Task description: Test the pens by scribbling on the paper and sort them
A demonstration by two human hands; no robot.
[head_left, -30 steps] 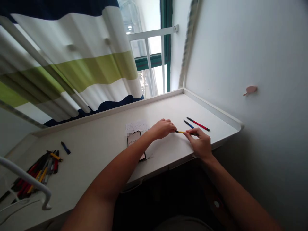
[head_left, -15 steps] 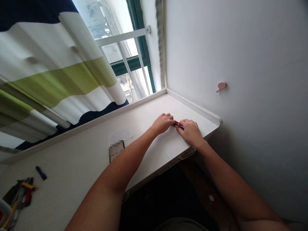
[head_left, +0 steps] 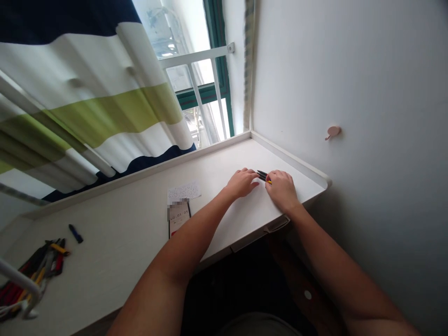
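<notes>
A small bundle of pens (head_left: 262, 175), with dark tips and bits of yellow and red showing, lies low over the right end of the white desk. My right hand (head_left: 282, 187) is closed around its right part, so most of each barrel is hidden. Just left of the dark ends is my left hand (head_left: 242, 182), its thumb apart from the fingers. Its fingertips are close to the pen ends; I cannot tell whether they touch.
A phone (head_left: 179, 215) with a running timer lies by a sheet of handwritten paper (head_left: 184, 191). Farther left are a blue pen (head_left: 75, 234) and a pile of tools (head_left: 44, 261). A raised rim (head_left: 290, 158) edges the desk along the wall, which has a pink hook (head_left: 333, 131).
My left hand has loosened from the pens, its thumb moving away from the fingers. Dark pen ends now show between the hands. The whole view has shifted slightly.
</notes>
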